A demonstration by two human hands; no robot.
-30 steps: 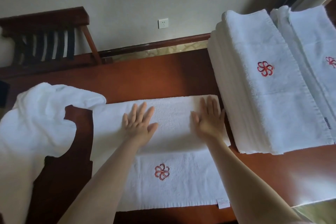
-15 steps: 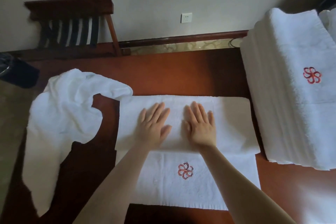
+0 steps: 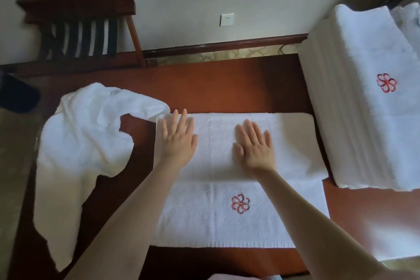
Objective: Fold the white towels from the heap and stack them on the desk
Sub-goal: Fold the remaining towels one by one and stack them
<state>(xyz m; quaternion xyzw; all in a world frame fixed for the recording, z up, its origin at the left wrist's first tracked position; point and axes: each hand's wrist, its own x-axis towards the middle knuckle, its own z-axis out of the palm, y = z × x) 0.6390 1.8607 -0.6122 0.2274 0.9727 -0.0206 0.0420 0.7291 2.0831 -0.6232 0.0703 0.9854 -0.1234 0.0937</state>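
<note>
A white towel (image 3: 213, 218) with a red flower emblem lies flat on the reddish-brown desk (image 3: 227, 84), its far part folded toward me. My left hand (image 3: 178, 138) and my right hand (image 3: 254, 145) both lie flat, fingers straight, on the folded layer, the left near its left end. A crumpled heap of white towel (image 3: 84, 143) sits to the left and hangs over the desk's left edge. A tall stack of folded white towels (image 3: 368, 120) with the same emblem stands at the right.
A second pile of white towels (image 3: 409, 20) shows at the far right edge. Behind the desk stand a dark wooden rack (image 3: 79, 29) with black straps and a wall with a socket (image 3: 226, 19). A dark object (image 3: 16, 95) lies on the floor at left.
My left hand has slid left along the folded layer, so my hands are now farther apart. The view has shifted slightly.
</note>
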